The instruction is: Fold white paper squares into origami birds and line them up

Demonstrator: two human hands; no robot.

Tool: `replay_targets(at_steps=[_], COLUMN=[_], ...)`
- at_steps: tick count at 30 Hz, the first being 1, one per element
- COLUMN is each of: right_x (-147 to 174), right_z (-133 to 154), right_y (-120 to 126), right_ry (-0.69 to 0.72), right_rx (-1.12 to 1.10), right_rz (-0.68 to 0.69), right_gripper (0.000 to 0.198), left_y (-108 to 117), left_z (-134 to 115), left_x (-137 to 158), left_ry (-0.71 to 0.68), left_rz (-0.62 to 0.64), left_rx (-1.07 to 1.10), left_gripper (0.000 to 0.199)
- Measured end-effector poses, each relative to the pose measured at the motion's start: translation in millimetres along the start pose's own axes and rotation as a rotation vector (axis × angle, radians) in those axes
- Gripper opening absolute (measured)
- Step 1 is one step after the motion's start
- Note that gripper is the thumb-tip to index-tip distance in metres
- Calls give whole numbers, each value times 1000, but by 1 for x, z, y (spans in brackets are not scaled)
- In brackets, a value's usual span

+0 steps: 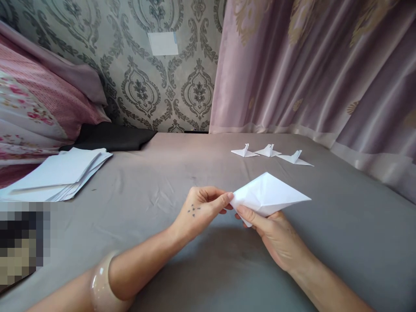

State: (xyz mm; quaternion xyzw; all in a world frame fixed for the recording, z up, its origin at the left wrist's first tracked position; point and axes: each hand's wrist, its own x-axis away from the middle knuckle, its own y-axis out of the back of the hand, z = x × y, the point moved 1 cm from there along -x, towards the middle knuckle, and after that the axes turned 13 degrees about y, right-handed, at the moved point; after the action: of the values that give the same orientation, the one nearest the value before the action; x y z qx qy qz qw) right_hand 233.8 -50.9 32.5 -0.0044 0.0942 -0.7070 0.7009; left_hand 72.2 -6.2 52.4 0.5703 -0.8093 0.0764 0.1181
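Note:
A folded sheet of white paper point(269, 190), shaped like a pointed diamond, is held above the grey cloth surface. My left hand point(204, 208) pinches its left corner between thumb and fingers. Lower on the paper, my right hand point(269, 229) grips it with the thumb on top and the fingers underneath, mostly hidden. One long tip of the paper points right, beyond both hands. Behind it stand three folded white paper birds point(269, 150) in a row.
A stack of white paper sheets point(61, 169) lies at the left, near a black cloth-like item point(113, 136). Grey fabric point(146, 173) covers the surface. Pink curtains point(276, 78) hang behind on the right. A pixelated patch hides the lower left corner.

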Motion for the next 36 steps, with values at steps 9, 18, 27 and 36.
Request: replay_targets(at_steps=[9, 18, 27, 36], right_x=[0, -1, -4, -3], right_z=[-1, 11, 1, -5], right_y=[6, 5, 2, 0], right_ry=[-106, -13, -227, -260], right_rx=[128, 526, 326, 171], right_rz=[-8, -27, -5, -61], right_gripper=[39, 36, 44, 39], left_y=[-3, 1, -3, -7], left_z=[7, 11, 14, 25], left_x=[3, 0, -1, -2], left_ry=[60, 230, 275, 261], left_rz=[-121, -162, -173, -92], left_rx=[48, 305, 401, 562], left_gripper=[26, 25, 23, 23])
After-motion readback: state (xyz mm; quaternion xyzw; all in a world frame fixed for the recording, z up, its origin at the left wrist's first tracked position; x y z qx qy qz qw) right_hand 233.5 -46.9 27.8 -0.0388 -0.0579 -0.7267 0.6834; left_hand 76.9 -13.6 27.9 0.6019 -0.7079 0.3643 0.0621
